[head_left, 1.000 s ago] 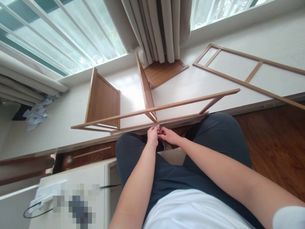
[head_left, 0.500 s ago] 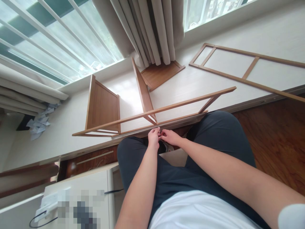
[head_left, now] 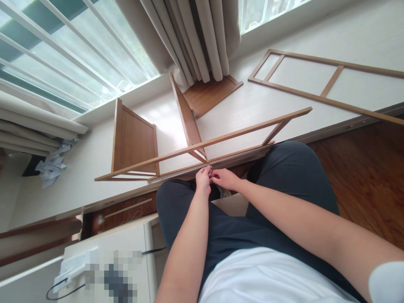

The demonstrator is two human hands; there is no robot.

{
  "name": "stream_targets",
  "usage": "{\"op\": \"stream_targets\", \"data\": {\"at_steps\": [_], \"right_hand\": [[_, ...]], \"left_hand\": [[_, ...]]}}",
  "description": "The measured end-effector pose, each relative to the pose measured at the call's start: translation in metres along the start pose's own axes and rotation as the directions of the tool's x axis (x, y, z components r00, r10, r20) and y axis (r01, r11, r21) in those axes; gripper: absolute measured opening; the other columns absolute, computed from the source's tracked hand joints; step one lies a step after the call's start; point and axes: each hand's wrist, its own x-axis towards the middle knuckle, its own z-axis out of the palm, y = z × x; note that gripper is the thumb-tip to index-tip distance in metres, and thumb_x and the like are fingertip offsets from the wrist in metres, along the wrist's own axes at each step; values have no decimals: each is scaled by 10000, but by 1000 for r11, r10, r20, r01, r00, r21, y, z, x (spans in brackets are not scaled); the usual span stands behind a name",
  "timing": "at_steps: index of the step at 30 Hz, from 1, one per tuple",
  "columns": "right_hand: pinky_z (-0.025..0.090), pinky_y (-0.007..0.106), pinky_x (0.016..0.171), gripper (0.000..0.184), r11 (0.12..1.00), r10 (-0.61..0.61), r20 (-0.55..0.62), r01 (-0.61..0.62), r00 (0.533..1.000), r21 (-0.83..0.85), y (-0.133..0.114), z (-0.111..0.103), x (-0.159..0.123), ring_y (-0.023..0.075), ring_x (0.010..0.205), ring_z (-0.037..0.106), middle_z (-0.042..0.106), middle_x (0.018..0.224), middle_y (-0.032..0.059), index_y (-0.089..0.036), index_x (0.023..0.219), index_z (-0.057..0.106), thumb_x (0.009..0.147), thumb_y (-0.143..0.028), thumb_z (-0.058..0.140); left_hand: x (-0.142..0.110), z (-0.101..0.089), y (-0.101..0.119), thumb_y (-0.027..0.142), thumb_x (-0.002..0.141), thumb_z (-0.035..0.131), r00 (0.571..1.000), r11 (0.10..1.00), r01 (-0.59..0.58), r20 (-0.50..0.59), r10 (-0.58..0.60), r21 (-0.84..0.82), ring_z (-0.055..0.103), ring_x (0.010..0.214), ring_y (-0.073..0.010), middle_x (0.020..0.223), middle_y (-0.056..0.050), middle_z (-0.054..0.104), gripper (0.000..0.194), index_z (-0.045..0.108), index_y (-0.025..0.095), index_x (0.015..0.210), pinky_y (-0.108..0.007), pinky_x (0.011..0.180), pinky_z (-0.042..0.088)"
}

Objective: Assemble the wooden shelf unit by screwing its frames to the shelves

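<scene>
Two hands, the left hand (head_left: 203,180) and right hand (head_left: 224,179), meet, fingertips pinched about a small dark part (head_left: 211,171), too small to identify. Just beyond stands a wooden frame (head_left: 221,138), long axis near left to far right; the left is nearer it. Far side: two panels (head_left: 134,141), loose panel (head_left: 211,96) below curtain (head_left: 202,38). Right: second frame (head_left: 332,82). Knees (head_left: 293,168) flank both hands.

Upper garment: white shirt (head_left: 252,273), soft fabric, loosely creased, well behind the fingers (head_left: 206,169). One short white sleeve (head_left: 386,280) shows on the right arm, far back from the fingers, its edge rounded. Lower garment: dark blue-grey trousers (head_left: 293,181), smooth over the knees either side of the fingers, wrinkled at the lap behind them. Left hand (head_left: 203,182) and right hand (head_left: 226,179): bare.
</scene>
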Motion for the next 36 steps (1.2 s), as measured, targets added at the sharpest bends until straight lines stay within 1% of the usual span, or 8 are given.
{"op": "stream_targets", "data": {"at_steps": [5, 8, 18, 23, 26, 29, 36], "right_hand": [[313, 225, 626, 163, 996, -85, -2, 85, 996, 35, 0, 0, 0, 125, 699, 578, 734, 847, 30, -170, 825, 709, 901, -228, 577], [317, 224, 634, 169, 992, -115, -1, 115, 993, 46, 1, 1, 0, 121, 693, 576, 729, 840, 25, -171, 834, 710, 910, -227, 571], [319, 231, 637, 174, 994, -102, 7, 102, 995, 46, 1, 1, 0, 128, 708, 578, 721, 838, 29, -170, 823, 698, 919, -253, 578], [336, 228, 647, 164, 995, -90, 4, 89, 996, 33, -1, -1, -1, 132, 727, 602, 725, 837, 25, -173, 839, 701, 919, -255, 584], [363, 221, 674, 162, 992, -123, 13, 123, 992, 23, -3, -1, -2, 136, 758, 626, 737, 871, 18, -185, 892, 718, 921, -236, 567], [386, 223, 707, 192, 988, -152, 38, 153, 988, -35, -5, -2, -3, 147, 794, 646, 751, 928, 25, -200, 950, 734, 941, -247, 548], [408, 244, 745, 222, 953, -143, 59, 153, 988, -260, -13, -5, -6, 199, 912, 682, 758, 1036, 73, -199, 993, 716, 978, -288, 513]], "left_hand": [[0, 0, 0, 334, 677, 862, 1000, 1000, -6, 13, 7, -16, 488, 477, -60, 649, 25, 560, 322, 705, 113, 850, -186, 453, 342], [1, 0, -1, 313, 699, 847, 1000, 1000, -13, 18, 13, -24, 483, 474, -61, 640, 25, 556, 286, 702, 111, 841, -188, 452, 345], [2, -1, 0, 297, 715, 842, 1000, 1000, -14, 8, 14, -26, 467, 460, -54, 626, 29, 549, 266, 700, 108, 837, -183, 442, 333], [3, 0, 0, 295, 703, 850, 1000, 999, -15, 6, 16, -34, 470, 467, -58, 624, 26, 557, 271, 700, 108, 830, -189, 454, 334], [4, 0, 0, 302, 681, 862, 1000, 999, -21, 5, 21, -42, 477, 482, -66, 624, 23, 561, 282, 703, 111, 814, -198, 472, 340], [5, 0, 0, 300, 649, 877, 1000, 998, -30, 2, 30, -49, 498, 517, -77, 631, 16, 568, 288, 709, 109, 785, -208, 503, 355], [9, -1, -2, 285, 598, 899, 998, 996, -61, 1, 62, -70, 537, 607, -96, 643, 3, 588, 282, 716, 114, 726, -223, 594, 400]]}}
